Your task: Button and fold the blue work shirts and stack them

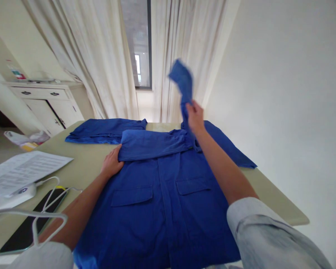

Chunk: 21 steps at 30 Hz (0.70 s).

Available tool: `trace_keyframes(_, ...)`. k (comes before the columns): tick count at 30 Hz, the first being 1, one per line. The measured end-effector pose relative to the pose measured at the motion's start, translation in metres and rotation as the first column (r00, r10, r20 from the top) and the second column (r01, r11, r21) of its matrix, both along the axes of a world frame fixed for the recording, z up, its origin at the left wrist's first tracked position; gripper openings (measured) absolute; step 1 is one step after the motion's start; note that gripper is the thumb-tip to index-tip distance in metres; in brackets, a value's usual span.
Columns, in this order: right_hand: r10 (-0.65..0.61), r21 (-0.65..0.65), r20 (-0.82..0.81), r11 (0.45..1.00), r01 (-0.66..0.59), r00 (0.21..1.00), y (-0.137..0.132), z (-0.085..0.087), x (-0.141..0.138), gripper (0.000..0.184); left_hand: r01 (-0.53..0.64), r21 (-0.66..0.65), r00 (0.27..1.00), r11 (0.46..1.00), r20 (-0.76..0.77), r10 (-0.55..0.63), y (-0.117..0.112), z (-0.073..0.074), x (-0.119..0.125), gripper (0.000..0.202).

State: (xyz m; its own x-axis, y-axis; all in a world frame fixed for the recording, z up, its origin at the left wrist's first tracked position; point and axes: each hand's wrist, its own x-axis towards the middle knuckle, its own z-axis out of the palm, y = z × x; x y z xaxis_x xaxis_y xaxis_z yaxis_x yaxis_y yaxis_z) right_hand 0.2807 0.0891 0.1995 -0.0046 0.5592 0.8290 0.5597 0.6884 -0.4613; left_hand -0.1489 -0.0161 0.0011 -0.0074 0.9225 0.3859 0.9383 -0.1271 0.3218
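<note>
A blue jacket [160,209] with two flapped chest pockets lies spread on the table, its lower part running off the bottom of the view. Across its top, a folded band of the same cloth [151,144] lies sideways. At that band's left end rests my left hand [112,161], fingers stretched along the fold and thumb apart on the cloth. My right hand [195,116] is raised above the top right of the jacket, closed around a narrow blue cloth strip [183,76]. The strip's free end flops upward, blurred by motion; whether it is sleeve or collar I cannot tell.
More blue cloth lies at the table's back left [106,129] and right edge [226,144]. On the left are printed papers [30,166], a white device with cables [28,191] and a black phone [25,231]. A white cabinet [47,104] stands behind; a wall borders the right.
</note>
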Motion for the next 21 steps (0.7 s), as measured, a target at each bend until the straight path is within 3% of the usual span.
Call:
trace_keyframes(2,0.140,-0.092,0.193,0.988,-0.124,0.971,-0.009,-0.040,-0.060,0.060,0.064,0.034,0.997,0.997,0.031,-0.065,0.000,-0.003,-0.003,0.082)
trace_keyframes(4,0.293,-0.295,0.573,0.945,-0.141,0.766,-0.026,-0.085,-0.094,0.066,0.092,0.024,0.994,0.995,0.058,-0.093,-0.001,-0.005,-0.005,0.076)
trace_keyframes(6,0.382,-0.413,0.740,0.908,-0.075,0.554,-0.040,-0.121,-0.101,0.077,0.087,-0.010,0.991,0.996,0.107,-0.086,-0.003,-0.005,-0.007,0.070)
trace_keyframes(8,0.369,-0.419,0.783,0.908,-0.013,0.500,-0.046,-0.141,-0.089,0.082,0.102,-0.045,0.972,0.994,0.215,-0.090,-0.002,0.000,-0.007,0.070)
trace_keyframes(11,0.219,-0.340,0.783,0.934,0.105,0.582,-0.041,-0.150,-0.054,0.078,0.042,-0.137,0.874,0.990,0.485,0.030,0.010,0.015,-0.004,0.073)
trace_keyframes(14,0.203,-0.410,0.774,0.883,0.229,0.600,-0.031,-0.151,-0.019,0.074,-0.144,-0.279,0.767,0.950,0.575,0.285,0.035,0.034,0.005,0.064)
trace_keyframes(17,0.286,-0.521,0.755,0.808,0.275,0.590,-0.027,-0.155,0.006,0.060,-0.175,-0.251,0.803,0.952,0.524,0.286,0.059,0.044,0.014,0.050)
trace_keyframes(21,0.337,-0.563,0.735,0.787,0.252,0.588,-0.035,-0.163,0.027,0.071,-0.178,-0.158,0.909,0.971,0.352,0.224,0.066,0.040,0.016,0.044)
